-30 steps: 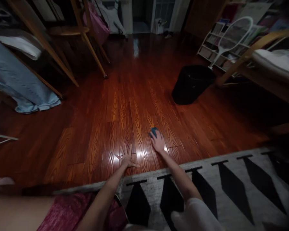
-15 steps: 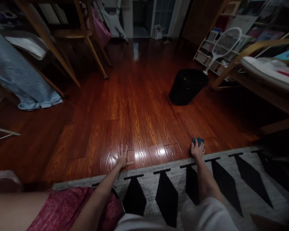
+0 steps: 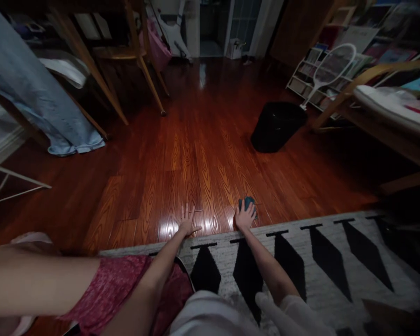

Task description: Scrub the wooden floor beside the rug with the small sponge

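My left hand [image 3: 187, 220] lies flat on the glossy wooden floor [image 3: 203, 154], fingers spread, just past the rug's edge. My right hand [image 3: 245, 216] presses a small teal cloth [image 3: 247, 202] onto the floor, fingers curled over it; only the cloth's far end shows. The two hands sit about a hand's width apart. A grey rug with black diamond shapes [image 3: 322, 261] lies under my forearms.
A black bin [image 3: 277, 126] stands on the floor ahead to the right. A wooden frame draped with blue fabric [image 3: 38, 93] is at the left. A white shelf with a racket [image 3: 331, 65] and a wooden chair [image 3: 388, 102] stand at the right.
My right hand has slid the teal cloth leftward along the rug's edge, after sweeping right and back from the floor's middle. My left hand has stayed planted.
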Motion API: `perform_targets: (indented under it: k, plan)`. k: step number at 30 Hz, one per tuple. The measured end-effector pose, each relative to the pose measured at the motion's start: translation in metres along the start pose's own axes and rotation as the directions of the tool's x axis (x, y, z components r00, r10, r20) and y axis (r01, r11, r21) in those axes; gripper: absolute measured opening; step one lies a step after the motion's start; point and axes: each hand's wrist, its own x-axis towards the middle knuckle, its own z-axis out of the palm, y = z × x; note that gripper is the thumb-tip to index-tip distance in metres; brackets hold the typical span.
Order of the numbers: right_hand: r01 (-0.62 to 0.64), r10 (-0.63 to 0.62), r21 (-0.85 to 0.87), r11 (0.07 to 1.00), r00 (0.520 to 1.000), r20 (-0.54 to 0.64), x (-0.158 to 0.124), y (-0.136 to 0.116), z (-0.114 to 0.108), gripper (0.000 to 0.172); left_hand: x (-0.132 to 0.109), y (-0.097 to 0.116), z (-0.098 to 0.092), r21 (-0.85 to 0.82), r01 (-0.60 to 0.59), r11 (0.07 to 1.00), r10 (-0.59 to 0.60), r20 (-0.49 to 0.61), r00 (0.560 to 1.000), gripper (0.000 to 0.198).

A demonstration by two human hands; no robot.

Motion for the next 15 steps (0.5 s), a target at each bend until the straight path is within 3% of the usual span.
perform_targets:
  k: [4, 7, 11, 15]
  plan:
    - [0.116, -0.114, -0.012, 0.993, 0.989, 0.091, -0.031, -0.045, 0.003, 0.063, 0.036, 0.009, 0.0, -0.013, -0.075, 0.997, 0.075, 0.035, 0.997, 0.096]
    - [0.218, -0.214, -0.015, 0.976, 0.966, 0.146, -0.049, -0.072, 0.003, 0.064, 0.05, 0.005, 0.007, 0.014, -0.127, 0.992, 0.125, 0.097, 0.987, 0.088]
    - [0.288, -0.28, -0.013, 0.958, 0.94, 0.194, -0.06, -0.091, -0.001, 0.065, 0.051, -0.003, 0.016, 0.055, -0.171, 0.984, 0.157, 0.197, 0.968, 0.083]
    - [0.295, -0.28, -0.034, 0.955, 0.933, 0.225, -0.059, -0.093, -0.005, 0.064, 0.042, -0.005, 0.016, 0.044, -0.185, 0.982, 0.168, 0.253, 0.953, 0.085]
